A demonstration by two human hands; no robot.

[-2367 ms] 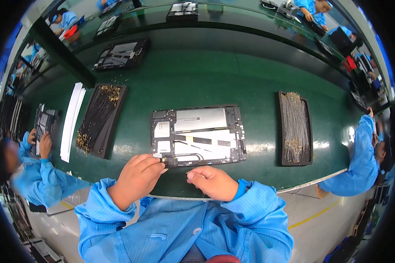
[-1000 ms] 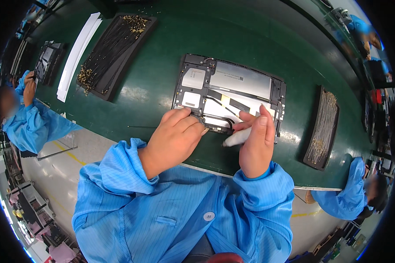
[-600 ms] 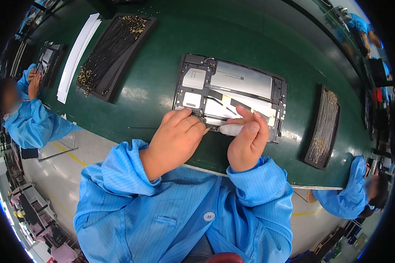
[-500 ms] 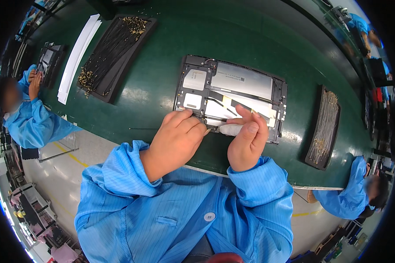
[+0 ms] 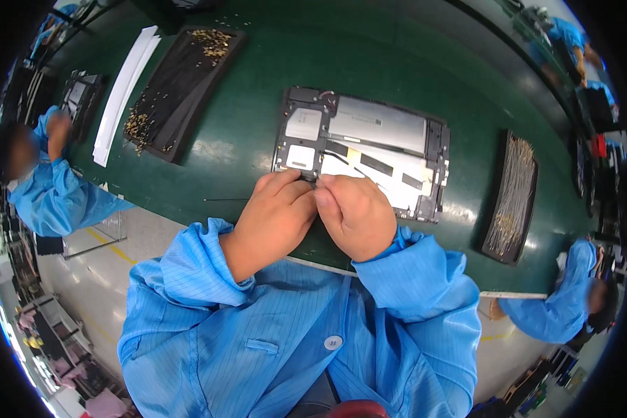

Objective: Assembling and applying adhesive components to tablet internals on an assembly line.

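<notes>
An opened tablet lies on the green table, its silver battery packs, black frame and flat ribbon cables showing. At its near left edge, my left hand is closed, fingertips pressed down on the frame. My right hand is closed in a pinch right beside it, thumb and forefinger meeting at the same edge. Whatever lies between the fingertips of both hands is hidden. Out to the left from under my left hand runs a thin black cable.
A black tray of black cables with gold ends stands at the left, beside white strips. Another black tray at the right holds grey cables. Co-workers in blue sit at the far left and far right.
My right hand has come left from over the tablet's battery to meet my left hand, its fingers now pinched. The tablet has shifted slightly left. My left hand has moved slightly left.
</notes>
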